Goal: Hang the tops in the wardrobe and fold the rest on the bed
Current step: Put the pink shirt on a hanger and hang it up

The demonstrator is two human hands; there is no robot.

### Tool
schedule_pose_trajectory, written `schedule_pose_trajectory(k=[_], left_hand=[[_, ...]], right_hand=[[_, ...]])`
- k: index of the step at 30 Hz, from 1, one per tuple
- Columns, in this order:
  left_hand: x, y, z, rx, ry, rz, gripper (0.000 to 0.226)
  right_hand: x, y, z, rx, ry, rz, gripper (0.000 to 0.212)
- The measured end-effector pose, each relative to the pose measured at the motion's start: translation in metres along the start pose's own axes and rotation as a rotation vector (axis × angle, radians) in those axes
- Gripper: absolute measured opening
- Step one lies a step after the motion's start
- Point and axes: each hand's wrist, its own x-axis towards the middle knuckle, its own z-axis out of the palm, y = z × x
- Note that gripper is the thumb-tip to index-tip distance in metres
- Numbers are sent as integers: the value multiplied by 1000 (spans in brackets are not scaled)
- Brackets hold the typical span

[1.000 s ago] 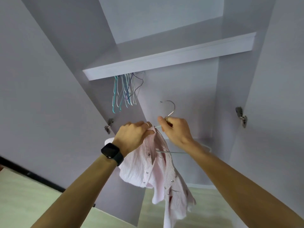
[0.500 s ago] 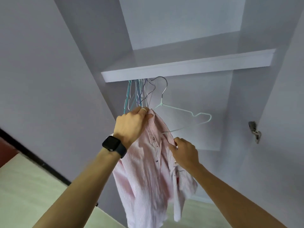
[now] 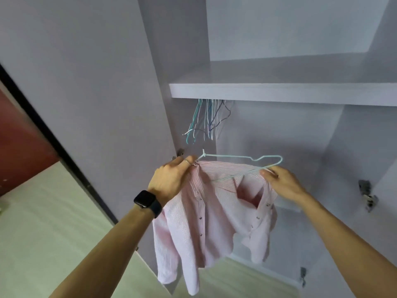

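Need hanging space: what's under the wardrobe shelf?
A cluster of empty wire hangers hangs under the shelf, near its left end. Its front edge hides what they hang from.

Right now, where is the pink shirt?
In the head view, centre: the pink shirt hangs between the left hand and right hand, below the empty hangers.

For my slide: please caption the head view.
Left hand and right hand hold a pink striped shirt and a wire hanger before the wardrobe.

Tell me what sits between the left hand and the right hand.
In the head view, the pale wire hanger spans the gap from the left hand to the right hand, with the pink striped shirt stretched just beneath it.
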Motion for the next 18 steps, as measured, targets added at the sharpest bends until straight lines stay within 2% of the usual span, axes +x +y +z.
schedule_pose_trajectory(k=[3, 5, 8, 9, 13, 16, 18], left_hand=[[10, -21, -1, -133, 38, -43, 23], [18, -29, -1, -178, 56, -27, 17], [27, -32, -2, -121, -9, 19, 25], [30, -29, -3, -78, -41, 34, 31], [41, -13, -4, 229, -110, -4, 48], [49, 12, 1, 397, -128, -46, 53], [53, 38, 11, 474, -115, 18, 53]], right_hand=[[1, -10, -19, 128, -138, -36, 13], [1, -13, -33, 245, -221, 13, 15], [3, -19, -50, 486, -234, 163, 30], [4, -22, -55, 507, -228, 159, 29], [7, -40, -64, 145, -109, -12, 13], [10, -50, -60, -25, 102, -79, 15], [8, -63, -52, -117, 240, -88, 15]])
